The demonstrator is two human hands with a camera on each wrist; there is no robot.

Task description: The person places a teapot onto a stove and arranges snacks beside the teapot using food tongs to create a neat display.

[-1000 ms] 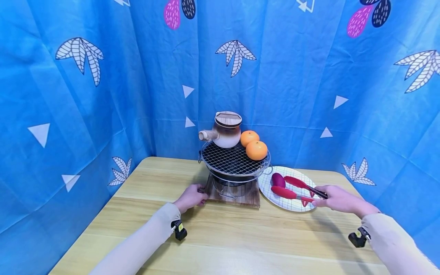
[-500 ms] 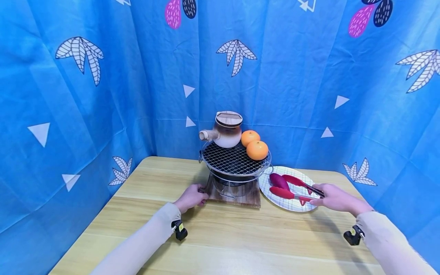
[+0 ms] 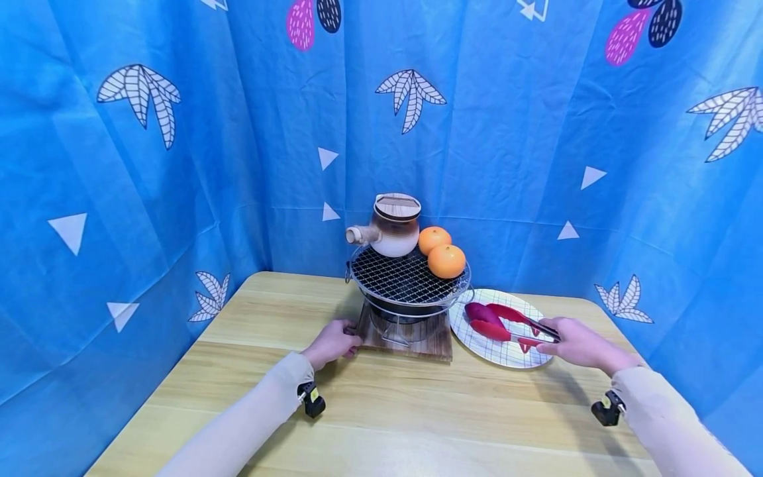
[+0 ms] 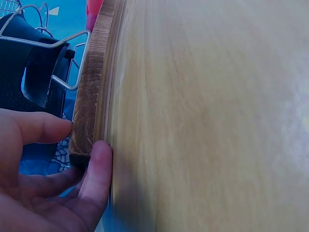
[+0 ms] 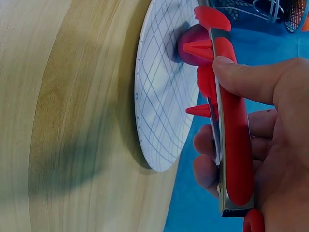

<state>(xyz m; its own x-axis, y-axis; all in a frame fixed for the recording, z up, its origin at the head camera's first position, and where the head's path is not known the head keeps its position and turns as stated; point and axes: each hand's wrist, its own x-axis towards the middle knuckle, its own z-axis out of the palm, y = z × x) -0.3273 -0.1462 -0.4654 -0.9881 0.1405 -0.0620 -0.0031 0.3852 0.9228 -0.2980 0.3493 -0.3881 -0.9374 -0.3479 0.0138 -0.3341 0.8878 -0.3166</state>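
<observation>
My right hand (image 3: 581, 341) grips a pair of red-tipped tongs (image 5: 236, 140), thumb on one arm and fingers round the other. The tong heads stand apart on either side of a purple, oval sweet-potato-like piece (image 3: 481, 313), which lies on the white checked plate (image 3: 501, 356). Whether both heads press on it I cannot tell. My left hand (image 3: 330, 342) pinches the near left corner of the wooden board (image 4: 87, 96), thumb against one face and fingers at the other. A round grill with a wire mesh (image 3: 393, 275) stands on that board.
On the mesh, a clay pot (image 3: 395, 232) with a wooden lid and side handle sits at the back, beside two orange fruits (image 3: 446, 261). Wire loops stick out from the grill near the plate. A blue curtain (image 3: 507, 132) encloses the wooden table (image 3: 381, 411).
My right hand has moved slightly left with the tongs. Their heads have closed in around the purple piece, which has shifted a little left and tilted. My left hand stays put.
</observation>
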